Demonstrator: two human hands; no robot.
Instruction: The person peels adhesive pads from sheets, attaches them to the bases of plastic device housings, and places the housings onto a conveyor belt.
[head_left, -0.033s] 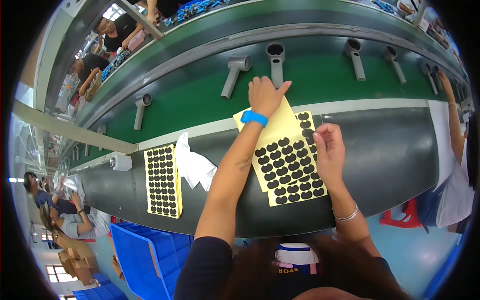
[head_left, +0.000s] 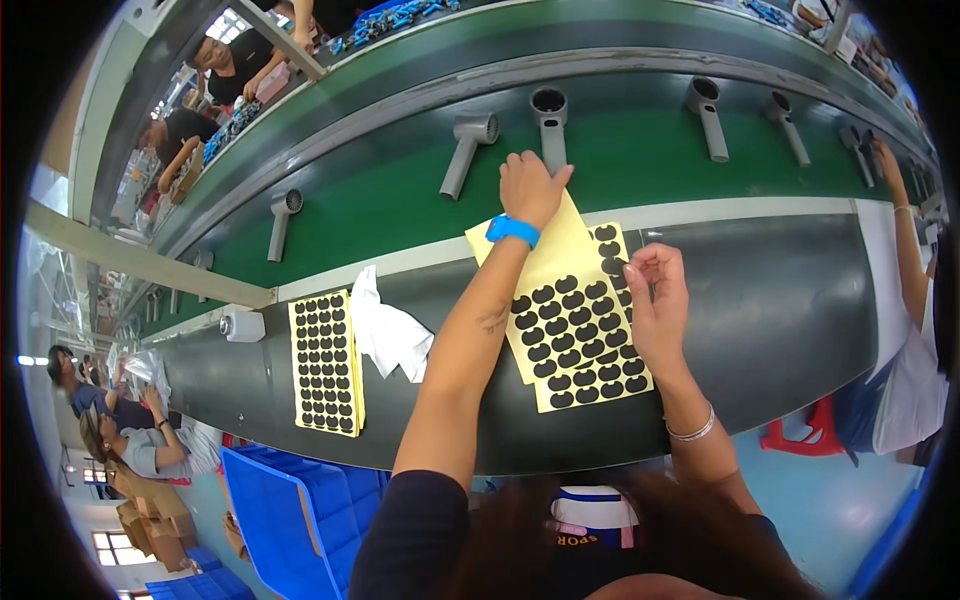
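My left hand [head_left: 533, 190], with a blue band at its wrist, reaches over the far edge of the bench. Its thumb is spread from the fingers, either side of the handle of a grey round-headed housing [head_left: 550, 118]; a firm grip does not show. Under this arm lies a yellow sheet of black stickers [head_left: 566, 328], partly over another sticker sheet [head_left: 600, 388]; its upper part is bare of stickers. Beside the sheets' right edge my right hand [head_left: 660, 305] is raised, fingers curled and thumb close to the index finger. Anything between those fingertips is too small to make out.
More grey housings [head_left: 470, 152] lie along the green conveyor [head_left: 620, 170]. Left on the black bench are a sticker stack [head_left: 325, 365], a white cloth [head_left: 392, 332] and a small white bottle [head_left: 243, 326]. Blue crates [head_left: 285, 500] stand below. Co-workers sit on both sides.
My left hand has shifted very slightly, its thumb drawing a little nearer the handle. The housings on the conveyor have moved slightly left. My right hand stays where it was.
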